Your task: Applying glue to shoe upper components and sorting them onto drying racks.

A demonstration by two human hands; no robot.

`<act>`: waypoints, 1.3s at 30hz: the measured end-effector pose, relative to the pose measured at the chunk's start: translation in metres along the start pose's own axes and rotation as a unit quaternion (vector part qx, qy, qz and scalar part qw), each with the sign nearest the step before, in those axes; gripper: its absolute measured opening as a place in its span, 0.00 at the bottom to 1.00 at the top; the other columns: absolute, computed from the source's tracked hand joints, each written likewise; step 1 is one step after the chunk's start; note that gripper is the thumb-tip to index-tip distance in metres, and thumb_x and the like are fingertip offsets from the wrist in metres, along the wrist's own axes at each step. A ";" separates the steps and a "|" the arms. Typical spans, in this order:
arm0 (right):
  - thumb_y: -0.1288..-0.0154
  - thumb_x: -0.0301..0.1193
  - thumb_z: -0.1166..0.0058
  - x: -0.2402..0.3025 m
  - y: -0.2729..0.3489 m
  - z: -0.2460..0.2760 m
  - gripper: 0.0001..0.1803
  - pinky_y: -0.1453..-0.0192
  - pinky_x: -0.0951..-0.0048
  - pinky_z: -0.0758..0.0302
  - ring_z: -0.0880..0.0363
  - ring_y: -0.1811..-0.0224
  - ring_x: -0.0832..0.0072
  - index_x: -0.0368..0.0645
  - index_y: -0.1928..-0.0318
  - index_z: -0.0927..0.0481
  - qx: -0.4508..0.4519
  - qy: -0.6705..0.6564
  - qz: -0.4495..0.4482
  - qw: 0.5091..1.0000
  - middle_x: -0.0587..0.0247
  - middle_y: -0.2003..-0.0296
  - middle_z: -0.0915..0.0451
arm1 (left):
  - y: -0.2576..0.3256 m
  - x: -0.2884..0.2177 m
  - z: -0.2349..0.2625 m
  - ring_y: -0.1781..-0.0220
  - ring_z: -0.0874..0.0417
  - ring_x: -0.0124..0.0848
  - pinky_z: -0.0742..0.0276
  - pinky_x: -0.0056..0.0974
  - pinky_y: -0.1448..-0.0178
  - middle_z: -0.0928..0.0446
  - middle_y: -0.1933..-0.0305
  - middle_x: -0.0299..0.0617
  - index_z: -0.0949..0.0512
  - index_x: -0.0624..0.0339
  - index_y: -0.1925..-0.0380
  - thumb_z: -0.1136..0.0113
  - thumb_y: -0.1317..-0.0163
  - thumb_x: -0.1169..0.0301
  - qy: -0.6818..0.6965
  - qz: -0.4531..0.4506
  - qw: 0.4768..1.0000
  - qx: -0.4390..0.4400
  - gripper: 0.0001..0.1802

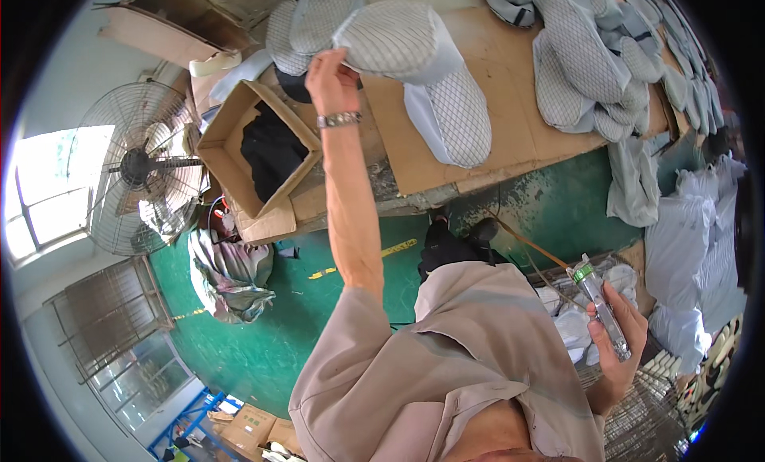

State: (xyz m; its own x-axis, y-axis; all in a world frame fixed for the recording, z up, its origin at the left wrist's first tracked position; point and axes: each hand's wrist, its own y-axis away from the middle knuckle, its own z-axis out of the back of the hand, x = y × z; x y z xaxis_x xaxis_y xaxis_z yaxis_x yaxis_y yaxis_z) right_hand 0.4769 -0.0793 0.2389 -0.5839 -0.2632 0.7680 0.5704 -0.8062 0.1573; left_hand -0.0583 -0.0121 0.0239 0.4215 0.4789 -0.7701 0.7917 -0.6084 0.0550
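Note:
My left hand (333, 81), wearing a metal-banded watch, pinches the edge of a pale grey quilted slipper (390, 41) over the cardboard-covered table. Under and beside it lies another slipper (453, 115) with diamond stitching; whether the two are joined I cannot tell. Low on the right, my right hand (620, 330) is closed around a silver, tube-shaped hand tool (602, 307) with a green collar. A thin orange-brown strip runs from near the collar toward the table; what it is does not show clearly.
A cardboard box (299, 179) with black cloth stands by my left forearm, near a large wire-caged fan (139, 166). More grey slippers (586, 56) are heaped at the table's right. Pale plastic bags (677, 243) stand on the right; a filled sack (227, 275) sits on the green floor.

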 end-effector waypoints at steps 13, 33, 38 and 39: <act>0.49 0.18 0.34 -0.001 -0.025 -0.010 0.31 0.56 0.70 0.23 0.16 0.61 0.62 0.32 0.40 0.22 0.018 -0.003 0.011 1.000 0.50 0.63 0.18 | -0.099 -0.065 0.239 0.70 0.15 0.38 0.15 0.43 0.72 0.17 0.64 0.49 0.24 0.65 0.57 0.35 0.36 0.68 -0.193 -0.060 0.923 -0.328 0.14; 0.40 0.26 0.36 -0.003 -0.051 -0.016 0.27 0.55 0.72 0.22 0.15 0.60 0.70 0.30 0.40 0.22 0.021 -0.008 0.009 1.000 0.53 0.62 0.16 | 0.054 -0.087 0.309 0.53 0.15 0.59 0.20 0.57 0.49 0.16 0.60 0.62 0.21 0.62 0.62 0.37 0.41 0.54 -0.859 0.027 0.477 -0.186 0.20; 0.50 0.18 0.35 -0.002 -0.056 -0.017 0.31 0.56 0.68 0.23 0.17 0.62 0.59 0.32 0.40 0.22 0.008 0.012 0.043 0.999 0.47 0.60 0.17 | 0.054 -0.094 0.327 0.44 0.20 0.58 0.25 0.55 0.40 0.20 0.49 0.63 0.28 0.65 0.41 0.33 0.41 0.54 -0.885 -0.023 0.431 -0.176 0.34; 0.51 0.18 0.35 -0.004 -0.056 -0.016 0.32 0.57 0.69 0.23 0.17 0.63 0.59 0.33 0.40 0.22 0.006 0.009 0.045 0.999 0.47 0.61 0.18 | 0.060 -0.093 0.322 0.41 0.23 0.57 0.27 0.53 0.36 0.23 0.44 0.63 0.30 0.67 0.38 0.32 0.40 0.56 -0.892 -0.145 0.394 -0.168 0.36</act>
State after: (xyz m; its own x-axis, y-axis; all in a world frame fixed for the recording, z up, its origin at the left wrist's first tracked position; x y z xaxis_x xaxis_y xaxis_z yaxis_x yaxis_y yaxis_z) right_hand 0.4382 -0.0411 0.2171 -0.5399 -0.3448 0.7678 0.6283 -0.7722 0.0951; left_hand -0.1926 -0.2974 -0.1058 -0.4517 -0.8919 0.0197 0.8325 -0.4294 -0.3500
